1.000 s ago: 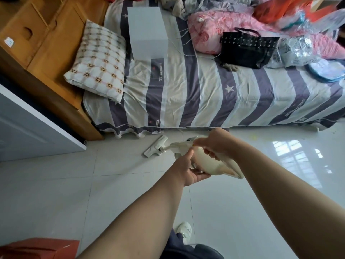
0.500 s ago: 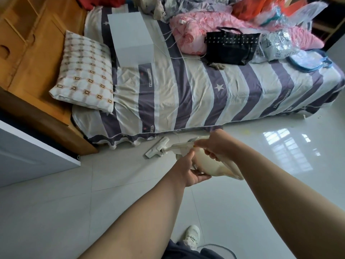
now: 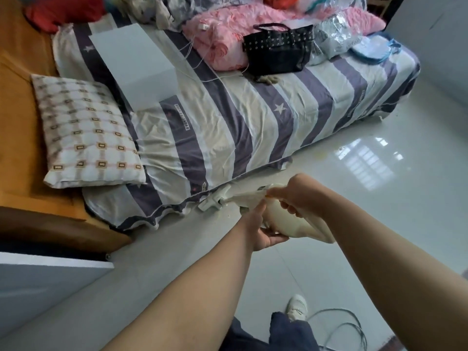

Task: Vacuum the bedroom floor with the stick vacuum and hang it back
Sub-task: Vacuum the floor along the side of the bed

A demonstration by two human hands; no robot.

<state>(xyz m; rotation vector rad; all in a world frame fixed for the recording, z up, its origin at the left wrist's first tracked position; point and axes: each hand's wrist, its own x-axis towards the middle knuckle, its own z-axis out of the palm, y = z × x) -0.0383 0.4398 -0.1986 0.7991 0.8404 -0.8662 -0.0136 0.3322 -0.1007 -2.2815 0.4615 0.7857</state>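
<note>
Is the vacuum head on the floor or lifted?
On the floor: the vacuum head rests on the tiles beside the bed's hanging sheet.

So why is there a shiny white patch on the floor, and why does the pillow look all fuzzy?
Head view: the white patch is window light bouncing off the glossy floor; the pillow is smeared by motion blur, like that whole left side; the wide lens bends the edges of the bed; the stick vacuum looks pale and soft.

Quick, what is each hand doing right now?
Left hand: holds the stick vacuum from underneath.
Right hand: grips the stick vacuum from above.
</note>
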